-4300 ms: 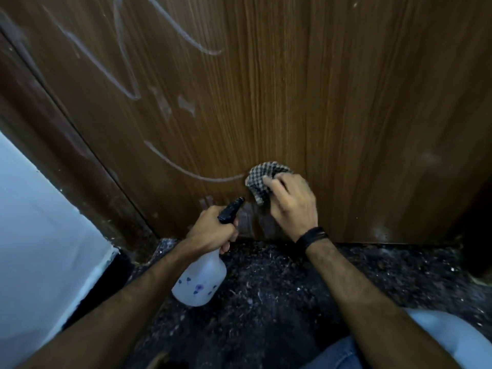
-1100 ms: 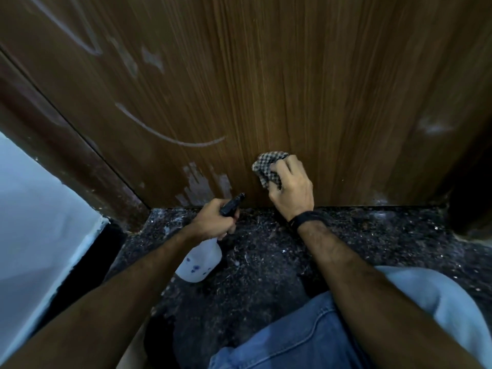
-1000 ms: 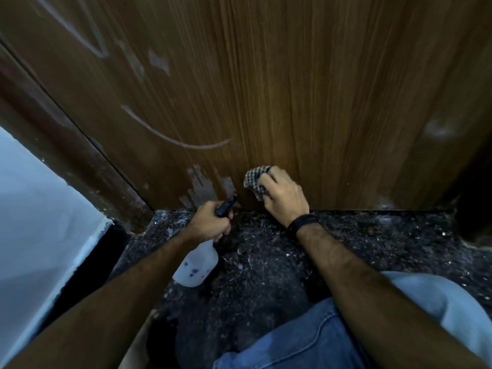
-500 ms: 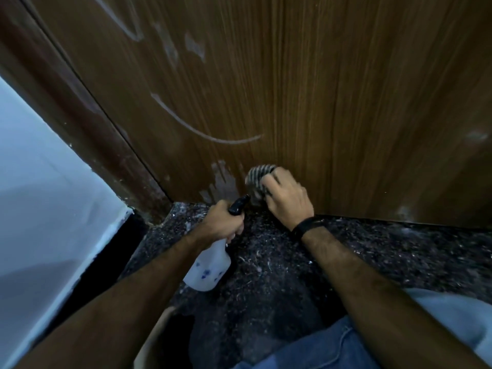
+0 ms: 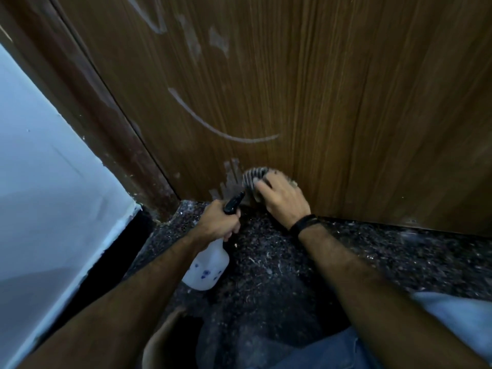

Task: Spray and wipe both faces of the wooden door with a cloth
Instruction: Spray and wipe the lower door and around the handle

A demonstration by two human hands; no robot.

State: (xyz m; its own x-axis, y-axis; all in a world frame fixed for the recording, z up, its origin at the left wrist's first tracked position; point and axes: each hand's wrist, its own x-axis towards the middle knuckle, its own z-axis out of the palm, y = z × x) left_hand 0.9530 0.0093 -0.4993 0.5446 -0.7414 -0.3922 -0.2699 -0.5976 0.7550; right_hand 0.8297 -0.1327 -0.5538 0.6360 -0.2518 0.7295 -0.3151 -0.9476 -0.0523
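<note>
Low centre: blue denim knee (image 5: 332,352) over speckled dark stone floor (image 5: 386,259). Left hand (image 5: 217,222) curled round translucent white spray bottle (image 5: 206,270), black nozzle up. Right hand (image 5: 283,199), black-banded, fingers bent, pressing blurred checked cloth (image 5: 251,178) on wood-grain door (image 5: 346,102) near its bottom edge. Pale streaks above; white wall at left.

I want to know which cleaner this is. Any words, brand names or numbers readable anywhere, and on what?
None can be read.
Spray bottle: only small blue blots, no legible label.
Wooden door: pale chalky strokes, which spell no letters.
Black wristband: no readable marking.
</note>
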